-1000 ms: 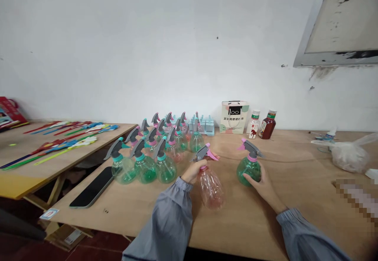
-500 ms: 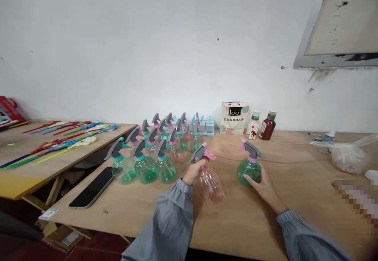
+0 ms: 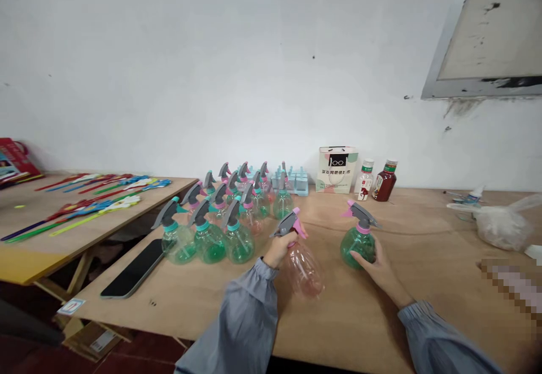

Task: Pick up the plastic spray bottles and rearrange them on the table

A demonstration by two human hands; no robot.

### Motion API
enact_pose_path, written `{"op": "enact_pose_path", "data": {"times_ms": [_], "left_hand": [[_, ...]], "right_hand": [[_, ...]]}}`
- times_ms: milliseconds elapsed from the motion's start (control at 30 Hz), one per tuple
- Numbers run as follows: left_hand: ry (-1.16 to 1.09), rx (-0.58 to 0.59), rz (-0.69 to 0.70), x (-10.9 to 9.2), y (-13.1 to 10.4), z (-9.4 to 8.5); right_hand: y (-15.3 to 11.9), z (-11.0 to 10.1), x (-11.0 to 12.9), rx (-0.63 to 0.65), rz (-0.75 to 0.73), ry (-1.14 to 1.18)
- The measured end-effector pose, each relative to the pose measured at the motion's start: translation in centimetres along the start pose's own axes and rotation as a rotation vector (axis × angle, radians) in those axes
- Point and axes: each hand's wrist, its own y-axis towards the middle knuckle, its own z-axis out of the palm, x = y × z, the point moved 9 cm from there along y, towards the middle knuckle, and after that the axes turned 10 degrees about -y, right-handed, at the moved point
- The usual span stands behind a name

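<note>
My left hand (image 3: 278, 249) is wrapped round the neck of a clear pink spray bottle (image 3: 305, 272) with a grey and pink head; the bottle leans, its base toward the lower right. To the right, my right hand (image 3: 378, 264) grips the side of a green spray bottle (image 3: 354, 245) that stands upright with a pink collar and a grey and pink head. Left of my hands, several green and pink spray bottles stand in rows, among them a green one (image 3: 239, 244) at the front right of the group.
A black phone (image 3: 134, 269) lies at the left. Behind stand a light blue rack (image 3: 300, 183), a paper bag (image 3: 337, 185) and two drink bottles (image 3: 384, 183). A plastic bag (image 3: 502, 227) is at the right. Colourful plastic pieces (image 3: 101, 207) lie on the left table (image 3: 25, 258).
The pink bottle in my left hand has tilted slightly, its base a little lower and further right. My right hand keeps its hold on the green bottle.
</note>
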Motion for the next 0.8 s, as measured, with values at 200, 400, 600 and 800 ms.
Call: {"op": "enact_pose_path", "data": {"times_ms": [200, 400, 600, 800], "left_hand": [[0.177, -0.027, 0.062, -1.0, 0.0, -0.6], [0.463, -0.309, 0.309, -3.2, 1.7, -3.8], [0.586, -0.456, 0.391, -3.1, 3.6, -5.7], [0.676, -0.459, 0.428, -3.0, 5.0, -5.8]], "right_hand": [[0.0, 0.1, 0.1, 0.012, 0.009, 0.004], [0.0, -0.1, 0.4, 0.007, 0.008, -0.007], [0.0, 0.0, 0.3, 0.023, 0.0, 0.009], [-0.2, 0.0, 0.8, 0.03, -0.038, 0.005]]}}
